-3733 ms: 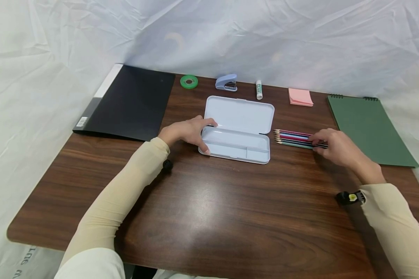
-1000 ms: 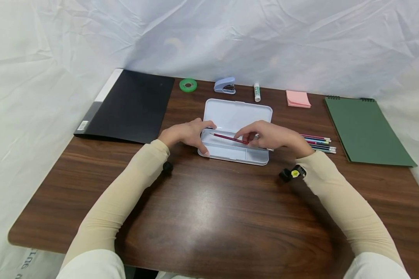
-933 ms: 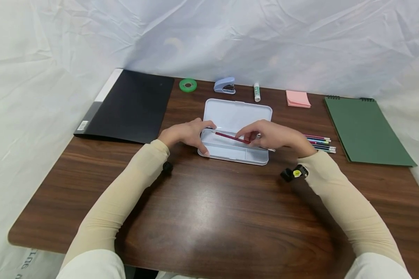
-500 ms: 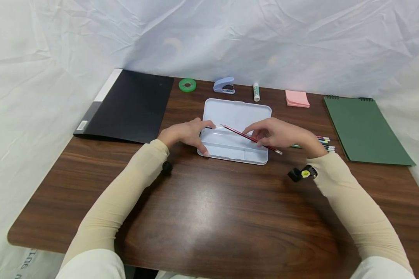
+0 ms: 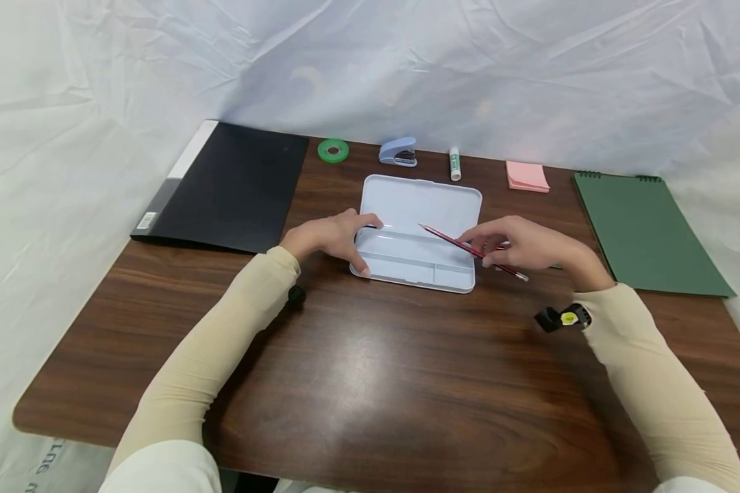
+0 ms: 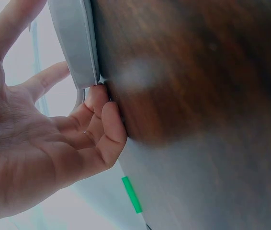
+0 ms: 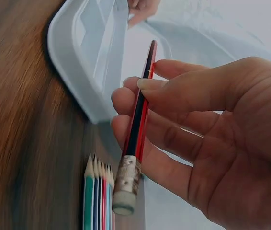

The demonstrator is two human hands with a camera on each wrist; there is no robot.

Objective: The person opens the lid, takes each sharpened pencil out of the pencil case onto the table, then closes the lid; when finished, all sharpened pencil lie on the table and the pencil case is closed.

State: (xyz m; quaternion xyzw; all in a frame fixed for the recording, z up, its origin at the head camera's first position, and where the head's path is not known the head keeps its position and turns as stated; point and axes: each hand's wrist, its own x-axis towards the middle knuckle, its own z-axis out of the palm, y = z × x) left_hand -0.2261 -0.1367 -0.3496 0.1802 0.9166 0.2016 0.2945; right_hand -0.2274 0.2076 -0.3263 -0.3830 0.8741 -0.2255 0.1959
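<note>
A pale blue pencil case (image 5: 392, 259) lies on the table with its lid (image 5: 422, 203) raised at the back and no pencils in its compartments. My left hand (image 5: 333, 236) holds the case's left end, thumb at the front edge and forefinger near the hinge; in the left wrist view its other fingers (image 6: 97, 98) bend against the end wall. Between thumb and fingers, my right hand (image 5: 530, 243) pinches a red-and-black pencil (image 7: 138, 120) above the case's right end. Its sharpened tip points left over the case, and its metal-banded eraser end (image 7: 124, 201) points toward the right.
Several sharpened pencils (image 7: 97, 191) lie side by side right of the case, mostly hidden by my right hand in the head view. Behind stand green tape (image 5: 333, 150), a stapler (image 5: 398, 152), a glue stick (image 5: 455, 164) and pink sticky notes (image 5: 527, 176). A black folder (image 5: 234, 188) and green notebook (image 5: 650, 233) flank them.
My right hand first reached to the row of pencils, then held one inside the case. Since then it has lifted that pencil out and moved right. My left hand stays on the case.
</note>
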